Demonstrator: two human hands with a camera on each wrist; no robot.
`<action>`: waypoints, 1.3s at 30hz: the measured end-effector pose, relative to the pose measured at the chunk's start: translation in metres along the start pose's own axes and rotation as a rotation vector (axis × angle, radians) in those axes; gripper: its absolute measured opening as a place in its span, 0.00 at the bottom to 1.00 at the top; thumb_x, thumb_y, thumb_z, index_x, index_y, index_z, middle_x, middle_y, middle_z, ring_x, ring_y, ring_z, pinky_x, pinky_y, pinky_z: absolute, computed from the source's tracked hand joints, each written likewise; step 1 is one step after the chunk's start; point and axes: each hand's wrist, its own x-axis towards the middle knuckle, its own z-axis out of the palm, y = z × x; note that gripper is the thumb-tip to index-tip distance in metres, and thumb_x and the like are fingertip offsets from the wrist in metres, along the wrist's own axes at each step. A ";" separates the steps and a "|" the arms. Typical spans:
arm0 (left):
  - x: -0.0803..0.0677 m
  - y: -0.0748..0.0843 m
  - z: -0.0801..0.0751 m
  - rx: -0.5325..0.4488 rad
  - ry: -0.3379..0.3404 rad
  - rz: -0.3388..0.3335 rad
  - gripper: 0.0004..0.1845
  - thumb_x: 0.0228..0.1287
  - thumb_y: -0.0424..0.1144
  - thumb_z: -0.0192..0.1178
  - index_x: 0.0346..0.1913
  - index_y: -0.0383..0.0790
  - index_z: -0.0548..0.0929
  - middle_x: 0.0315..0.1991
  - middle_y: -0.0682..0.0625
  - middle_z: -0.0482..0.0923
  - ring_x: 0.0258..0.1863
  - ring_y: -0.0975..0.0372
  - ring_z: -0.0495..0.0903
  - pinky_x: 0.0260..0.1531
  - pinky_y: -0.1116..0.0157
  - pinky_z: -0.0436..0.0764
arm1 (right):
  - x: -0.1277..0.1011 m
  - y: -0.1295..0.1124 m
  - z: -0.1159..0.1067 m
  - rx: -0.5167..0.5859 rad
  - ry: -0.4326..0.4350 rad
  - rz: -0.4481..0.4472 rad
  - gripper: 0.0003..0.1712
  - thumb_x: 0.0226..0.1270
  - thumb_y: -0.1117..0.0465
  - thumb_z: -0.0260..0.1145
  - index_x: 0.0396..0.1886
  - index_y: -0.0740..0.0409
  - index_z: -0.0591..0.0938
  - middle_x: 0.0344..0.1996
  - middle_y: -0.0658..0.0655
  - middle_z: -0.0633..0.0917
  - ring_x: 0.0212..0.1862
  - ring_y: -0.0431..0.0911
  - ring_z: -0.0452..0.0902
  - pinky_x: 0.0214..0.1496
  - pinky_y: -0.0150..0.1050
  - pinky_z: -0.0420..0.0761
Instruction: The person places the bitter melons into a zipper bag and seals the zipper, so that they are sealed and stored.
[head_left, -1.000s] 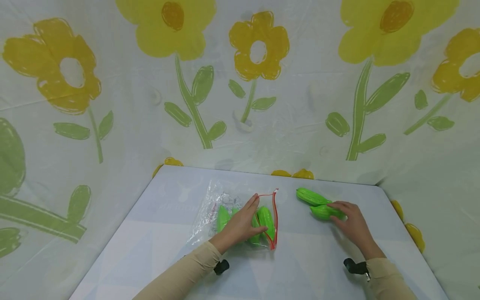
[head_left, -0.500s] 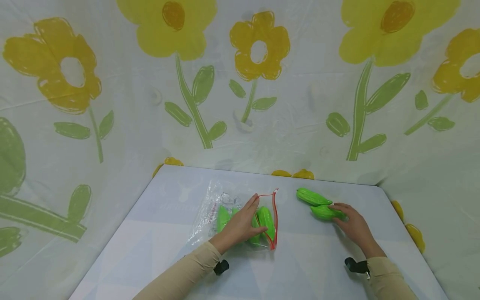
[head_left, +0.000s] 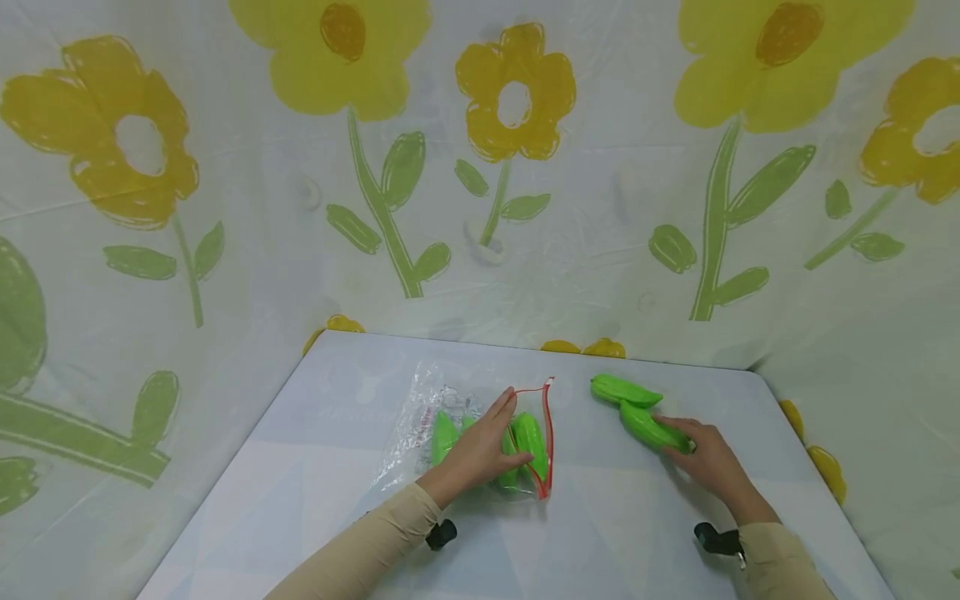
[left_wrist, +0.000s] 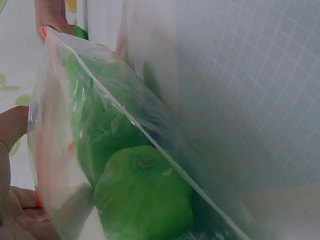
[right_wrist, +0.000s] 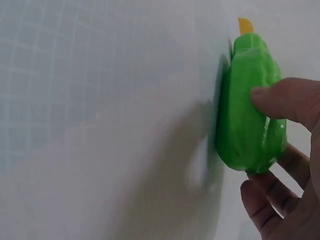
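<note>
A clear zip bag [head_left: 408,442] with a red-edged mouth lies on the table, several green ribbed gourds [head_left: 531,442] inside. My left hand [head_left: 483,446] rests over the bag near its mouth, fingers straight and thumb spread apart. In the left wrist view, the thumb [left_wrist: 12,125] and fingers stand at the bag's mouth edge. To the right, my right hand [head_left: 708,458] pinches the near end of another green ribbed gourd [head_left: 647,427]. In the right wrist view its thumb presses one side of that gourd [right_wrist: 250,105], and the fingers are partly hidden behind it.
One more green gourd [head_left: 622,389] lies just behind the held one, overlapping its far end in the head view. The pale table [head_left: 315,500] meets a flower-printed cloth [head_left: 600,250] at the back and sides. Black wrist mounts [head_left: 718,540] jut from both wrists.
The right hand has shifted slightly toward the near right, and the gourd it pinches has swung to a steeper slant. The gourd behind it has turned a little. The left hand stays put.
</note>
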 end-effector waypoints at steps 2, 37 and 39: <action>0.000 0.000 0.000 -0.005 -0.005 -0.005 0.51 0.54 0.60 0.62 0.73 0.37 0.50 0.74 0.49 0.43 0.70 0.59 0.53 0.60 0.60 0.68 | -0.003 -0.005 -0.001 0.001 -0.025 0.034 0.30 0.58 0.53 0.68 0.62 0.49 0.74 0.56 0.62 0.76 0.53 0.60 0.70 0.46 0.55 0.75; 0.000 -0.001 0.000 -0.012 -0.012 -0.015 0.52 0.54 0.60 0.62 0.73 0.39 0.48 0.74 0.51 0.41 0.69 0.59 0.54 0.60 0.61 0.68 | -0.022 -0.077 0.047 0.068 -0.012 0.148 0.36 0.56 0.40 0.66 0.64 0.46 0.71 0.47 0.54 0.77 0.35 0.41 0.74 0.29 0.33 0.75; 0.000 -0.002 0.000 -0.011 -0.012 -0.016 0.52 0.54 0.60 0.62 0.73 0.39 0.48 0.74 0.52 0.40 0.69 0.59 0.54 0.60 0.61 0.68 | -0.022 -0.077 0.046 0.069 -0.023 0.148 0.37 0.56 0.39 0.65 0.64 0.46 0.71 0.47 0.54 0.77 0.35 0.41 0.74 0.29 0.33 0.75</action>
